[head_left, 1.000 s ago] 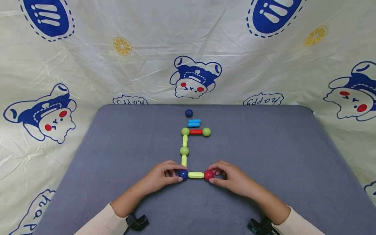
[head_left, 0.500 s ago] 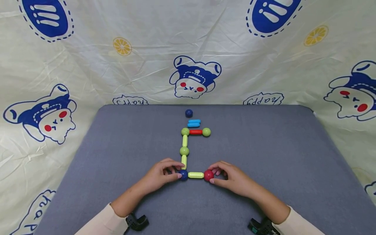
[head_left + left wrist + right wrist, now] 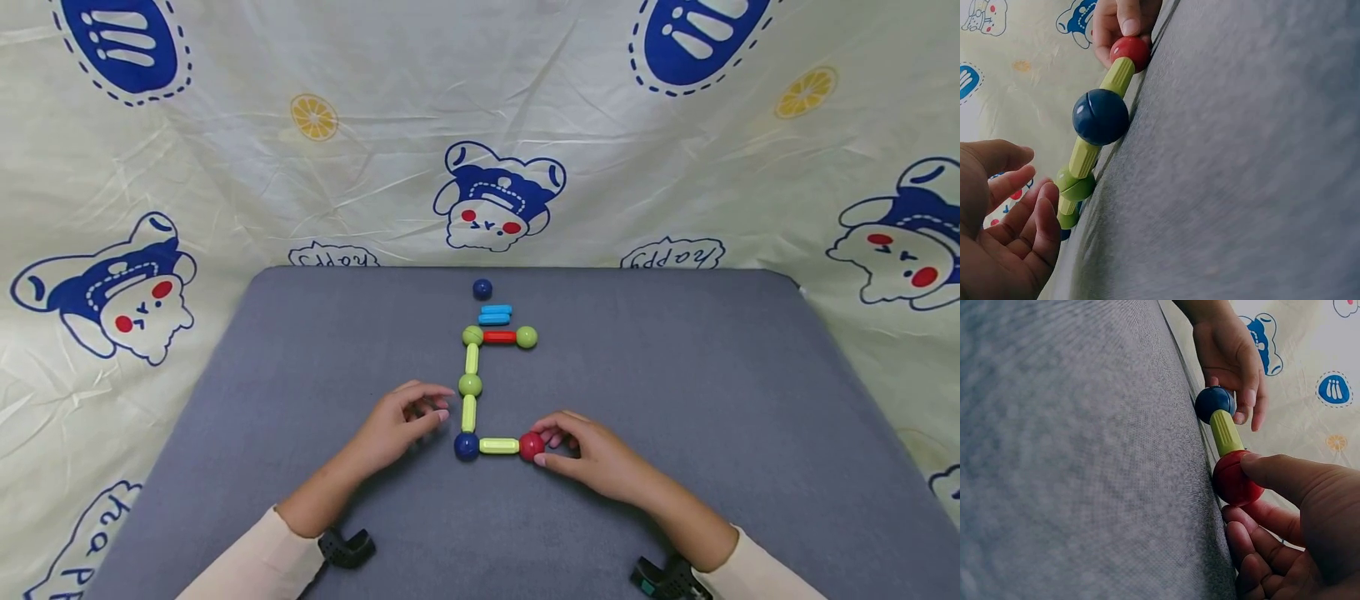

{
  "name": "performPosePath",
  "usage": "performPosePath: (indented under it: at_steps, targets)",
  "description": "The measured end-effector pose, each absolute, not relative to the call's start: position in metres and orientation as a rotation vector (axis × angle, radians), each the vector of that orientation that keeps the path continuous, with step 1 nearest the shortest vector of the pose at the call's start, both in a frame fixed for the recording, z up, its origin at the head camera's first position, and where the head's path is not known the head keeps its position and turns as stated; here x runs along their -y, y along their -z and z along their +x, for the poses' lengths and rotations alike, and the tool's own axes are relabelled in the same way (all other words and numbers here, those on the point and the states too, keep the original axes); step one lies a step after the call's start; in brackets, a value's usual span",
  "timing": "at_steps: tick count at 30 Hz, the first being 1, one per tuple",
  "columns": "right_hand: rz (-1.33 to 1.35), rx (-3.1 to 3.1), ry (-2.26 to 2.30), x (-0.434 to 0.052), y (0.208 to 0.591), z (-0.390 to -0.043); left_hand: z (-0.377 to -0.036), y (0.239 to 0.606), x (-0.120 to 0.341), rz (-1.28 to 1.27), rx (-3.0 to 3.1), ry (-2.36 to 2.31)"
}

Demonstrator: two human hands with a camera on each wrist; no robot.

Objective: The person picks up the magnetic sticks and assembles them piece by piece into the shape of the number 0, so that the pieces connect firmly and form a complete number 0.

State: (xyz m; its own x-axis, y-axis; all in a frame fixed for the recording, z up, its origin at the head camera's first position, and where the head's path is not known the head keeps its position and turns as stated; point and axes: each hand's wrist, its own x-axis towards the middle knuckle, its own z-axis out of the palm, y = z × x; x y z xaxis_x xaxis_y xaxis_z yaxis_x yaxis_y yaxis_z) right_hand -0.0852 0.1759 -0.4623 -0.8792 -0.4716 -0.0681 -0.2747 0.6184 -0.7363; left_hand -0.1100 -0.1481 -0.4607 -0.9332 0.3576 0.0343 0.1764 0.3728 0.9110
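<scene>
On the grey table lies a chain of balls and rods. My right hand (image 3: 600,454) pinches the red ball (image 3: 532,447) at its near right end, between thumb and fingers. A yellow-green rod (image 3: 498,446) joins that ball to a blue ball (image 3: 467,446). From there another yellow-green rod (image 3: 468,413) runs away from me to a green ball (image 3: 470,384). Beyond come a further yellow-green rod (image 3: 472,358), a green ball (image 3: 472,335), a red rod (image 3: 499,337) and an end green ball (image 3: 527,337). My left hand (image 3: 397,425) is left of the chain, apart from it, fingers loosely bent.
Two light-blue rods (image 3: 495,315) lie side by side behind the red rod. Farther back, near the far table edge, sits a loose dark-blue ball (image 3: 482,289). A printed pale cloth (image 3: 375,192) hangs behind the grey table (image 3: 675,375).
My left hand has let go of the near blue ball and drawn back, left and away from me. The chain has shifted very slightly left. My right hand stays on the red ball.
</scene>
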Motion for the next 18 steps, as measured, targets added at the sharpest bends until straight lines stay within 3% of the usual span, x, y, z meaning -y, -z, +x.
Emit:
performPosePath:
  at_steps: [18]
  targets:
    - [-0.604,-2.602,1.106,-0.175,0.462,-0.086,-0.178,0.437,0.124,0.439,-2.648,-1.621]
